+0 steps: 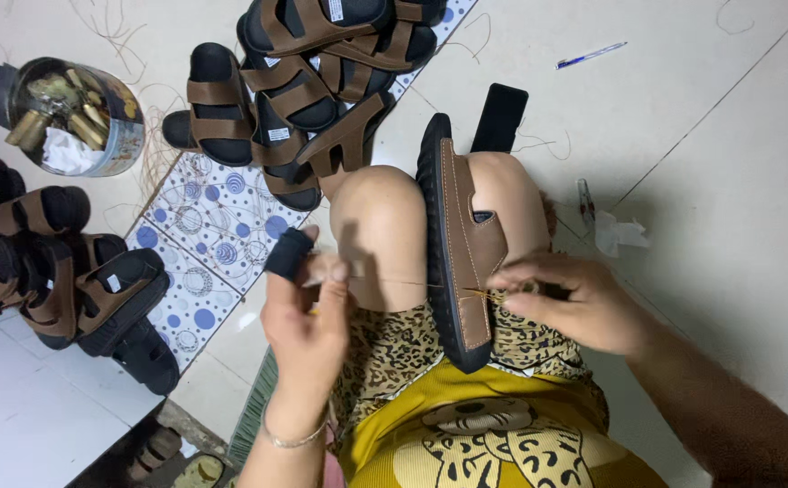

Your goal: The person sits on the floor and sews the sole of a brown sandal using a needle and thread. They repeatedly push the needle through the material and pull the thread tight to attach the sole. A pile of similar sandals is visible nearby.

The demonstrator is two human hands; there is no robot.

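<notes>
Sandal (455,248) stood on edge, clamped between the knees; strap stitching part done, judging by the taut thread (394,282). Left hand (308,316) pinched the thread; right hand (574,303) fingers closed at the strap seam.

Bare floor to the right, clutter to the left

Open tile runs from 1 to 4 o'clock, broken only by a pen (591,55) and crumpled paper (618,233); piled sandals (308,86) block 11 to 12, a tin (76,116) and more sandals (69,280) block 9 to 10.
</notes>
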